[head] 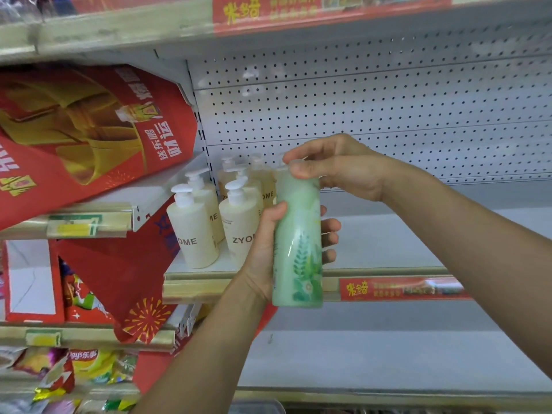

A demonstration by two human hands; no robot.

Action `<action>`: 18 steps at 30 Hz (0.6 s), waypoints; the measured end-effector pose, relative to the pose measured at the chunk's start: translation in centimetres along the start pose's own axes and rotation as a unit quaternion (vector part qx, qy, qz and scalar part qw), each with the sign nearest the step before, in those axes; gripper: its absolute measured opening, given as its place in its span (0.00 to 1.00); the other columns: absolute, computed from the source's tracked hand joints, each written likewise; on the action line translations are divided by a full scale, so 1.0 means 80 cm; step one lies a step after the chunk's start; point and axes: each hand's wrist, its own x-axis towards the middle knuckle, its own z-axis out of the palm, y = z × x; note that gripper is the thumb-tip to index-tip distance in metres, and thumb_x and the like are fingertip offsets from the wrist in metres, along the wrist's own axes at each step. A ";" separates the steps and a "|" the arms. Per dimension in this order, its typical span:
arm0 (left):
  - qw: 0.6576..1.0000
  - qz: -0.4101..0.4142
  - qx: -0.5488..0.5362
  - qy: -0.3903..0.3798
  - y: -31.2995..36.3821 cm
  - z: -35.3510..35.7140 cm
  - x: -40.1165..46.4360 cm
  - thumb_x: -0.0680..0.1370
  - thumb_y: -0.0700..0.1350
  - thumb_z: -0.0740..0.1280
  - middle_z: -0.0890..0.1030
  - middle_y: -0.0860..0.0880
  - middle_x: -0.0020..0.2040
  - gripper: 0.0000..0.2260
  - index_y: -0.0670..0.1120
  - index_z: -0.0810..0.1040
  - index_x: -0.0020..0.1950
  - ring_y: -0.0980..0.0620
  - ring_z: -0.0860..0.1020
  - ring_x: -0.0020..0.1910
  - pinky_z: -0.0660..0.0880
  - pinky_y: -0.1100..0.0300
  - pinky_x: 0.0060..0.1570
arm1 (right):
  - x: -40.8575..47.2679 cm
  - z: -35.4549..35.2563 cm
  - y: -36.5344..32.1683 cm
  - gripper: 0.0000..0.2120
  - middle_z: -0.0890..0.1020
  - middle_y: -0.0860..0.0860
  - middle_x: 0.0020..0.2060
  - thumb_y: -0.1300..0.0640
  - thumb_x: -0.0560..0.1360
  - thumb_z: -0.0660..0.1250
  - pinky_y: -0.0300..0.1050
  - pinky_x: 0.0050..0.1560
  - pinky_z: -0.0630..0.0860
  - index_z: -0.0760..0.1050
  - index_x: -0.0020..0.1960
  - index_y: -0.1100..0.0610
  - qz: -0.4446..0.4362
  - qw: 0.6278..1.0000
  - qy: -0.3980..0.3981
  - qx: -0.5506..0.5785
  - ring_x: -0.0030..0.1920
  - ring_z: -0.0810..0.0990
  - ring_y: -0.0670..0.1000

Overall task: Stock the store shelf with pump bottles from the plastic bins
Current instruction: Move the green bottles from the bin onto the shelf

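I hold a pale green bottle [298, 243] with a leaf print upright in front of the white store shelf [388, 243]. My left hand [265, 249] grips its body from the left, fingers wrapped round the far side. My right hand [334, 168] holds its top, covering the pump. Several cream pump bottles [194, 228] marked ZYOME stand in rows at the shelf's left end, just behind my left hand.
A pegboard back wall [373, 115] rises behind the shelf. Red gift bags and boxes [89, 130] crowd the bays on the left, with snack packets [74, 369] lower down. A red price strip [400, 288] runs along the shelf's front edge. The rim of a clear plastic bin [257, 407] shows at the bottom.
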 end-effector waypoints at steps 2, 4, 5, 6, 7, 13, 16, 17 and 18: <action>0.995 -0.018 0.083 0.057 0.002 0.007 0.005 0.71 0.64 0.64 0.82 0.42 0.46 0.27 0.43 0.76 0.57 0.47 0.79 0.40 0.79 0.54 0.40 | 0.000 0.003 -0.003 0.17 0.79 0.53 0.41 0.55 0.68 0.77 0.41 0.43 0.75 0.80 0.54 0.60 -0.002 0.996 0.071 -0.047 0.40 0.79 0.49; 0.975 -0.016 0.185 0.120 0.003 0.010 0.010 0.73 0.65 0.62 0.82 0.41 0.47 0.26 0.45 0.78 0.57 0.44 0.81 0.42 0.78 0.49 0.48 | 0.002 0.007 -0.003 0.21 0.77 0.52 0.42 0.50 0.64 0.80 0.41 0.40 0.75 0.80 0.52 0.56 -0.009 0.982 0.146 -0.119 0.39 0.77 0.48; 0.963 -0.007 0.226 0.148 0.002 0.013 0.011 0.74 0.66 0.61 0.83 0.41 0.47 0.25 0.47 0.79 0.56 0.43 0.82 0.44 0.78 0.48 0.51 | 0.003 0.008 -0.003 0.22 0.76 0.51 0.44 0.48 0.62 0.81 0.42 0.40 0.76 0.80 0.52 0.54 -0.009 0.974 0.173 -0.147 0.40 0.76 0.48; 0.951 0.004 0.259 0.171 0.000 0.015 0.014 0.75 0.66 0.59 0.83 0.41 0.47 0.25 0.47 0.80 0.55 0.43 0.82 0.45 0.78 0.48 0.53 | 0.003 0.008 -0.002 0.24 0.76 0.51 0.45 0.46 0.61 0.81 0.43 0.40 0.76 0.79 0.53 0.52 -0.008 0.968 0.191 -0.162 0.42 0.76 0.48; 0.943 0.014 0.277 0.186 -0.001 0.019 0.015 0.76 0.67 0.57 0.84 0.41 0.47 0.25 0.48 0.80 0.55 0.43 0.83 0.45 0.79 0.49 0.51 | 0.003 0.007 -0.002 0.25 0.75 0.51 0.47 0.45 0.61 0.80 0.43 0.41 0.76 0.78 0.54 0.51 -0.008 0.966 0.200 -0.165 0.44 0.76 0.48; 0.932 0.087 0.291 0.199 -0.011 0.041 0.030 0.72 0.70 0.52 0.83 0.42 0.43 0.33 0.48 0.80 0.58 0.45 0.82 0.40 0.81 0.53 0.41 | -0.020 -0.012 -0.001 0.33 0.81 0.51 0.51 0.41 0.64 0.76 0.45 0.47 0.80 0.73 0.62 0.56 0.051 0.988 0.111 -0.096 0.46 0.83 0.47; 0.921 0.100 0.330 0.179 -0.012 0.050 0.041 0.71 0.72 0.53 0.84 0.47 0.51 0.33 0.51 0.77 0.63 0.50 0.83 0.48 0.81 0.53 0.49 | -0.030 -0.026 0.003 0.11 0.84 0.48 0.37 0.50 0.69 0.76 0.40 0.40 0.79 0.79 0.45 0.55 0.029 0.993 0.100 -0.065 0.37 0.83 0.44; 0.913 0.101 0.355 0.173 -0.010 0.053 0.045 0.73 0.72 0.55 0.82 0.52 0.55 0.32 0.52 0.74 0.65 0.55 0.81 0.53 0.79 0.56 0.52 | -0.031 -0.033 0.004 0.09 0.84 0.48 0.36 0.52 0.69 0.76 0.38 0.38 0.77 0.79 0.43 0.55 0.022 0.991 0.116 -0.059 0.36 0.83 0.44; 0.901 0.103 0.385 0.170 -0.006 0.057 0.050 0.75 0.70 0.57 0.80 0.57 0.57 0.29 0.52 0.71 0.66 0.60 0.79 0.55 0.76 0.61 0.53 | -0.032 -0.040 0.007 0.10 0.84 0.49 0.37 0.52 0.69 0.76 0.38 0.38 0.78 0.79 0.44 0.56 0.016 0.989 0.136 -0.056 0.37 0.83 0.45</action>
